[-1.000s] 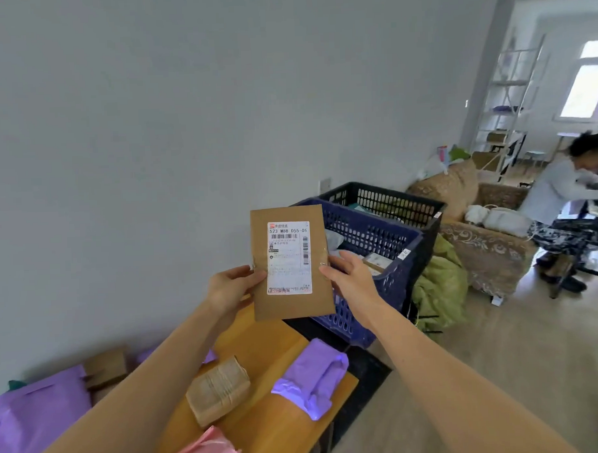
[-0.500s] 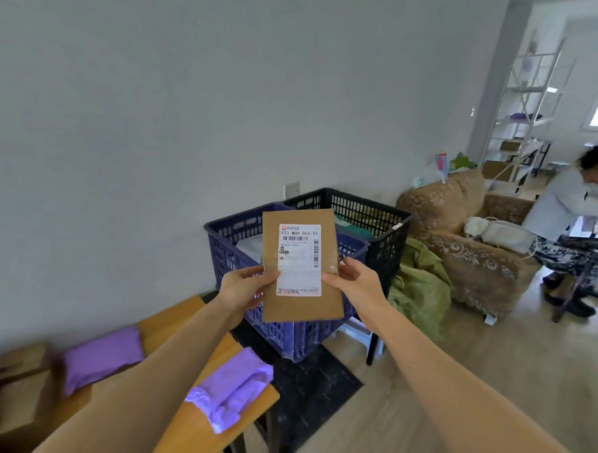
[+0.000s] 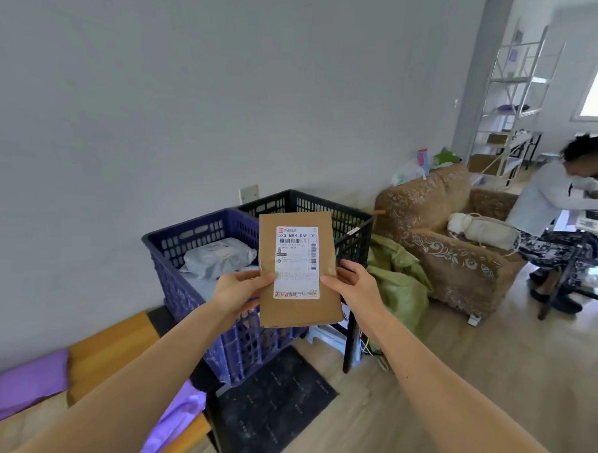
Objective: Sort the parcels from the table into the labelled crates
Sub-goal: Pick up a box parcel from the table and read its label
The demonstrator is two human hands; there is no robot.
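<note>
A flat brown cardboard parcel [image 3: 299, 309] with a white shipping label is held upright in front of me. My left hand [image 3: 240, 291] pinches its left edge and my right hand [image 3: 355, 285] pinches its right edge. Behind it stand a blue crate [image 3: 190, 264] with grey bagged parcels inside and a black crate [image 3: 345, 221] to its right. The parcel covers where the two crates meet. On the wooden table [image 3: 108, 344] at lower left lie purple bag parcels [image 3: 28, 383].
A black mat [image 3: 273, 403] lies on the floor before the crates. A green sack [image 3: 398, 284] leans beside a brown patterned armchair [image 3: 450, 241]. A person [image 3: 557, 197] sits at the far right by a dark table. Metal shelving [image 3: 513, 93] stands behind.
My view has swung right, away from the table and toward the crates. The parcel stays upright between both hands; the crates now sit nearer the middle of view.
</note>
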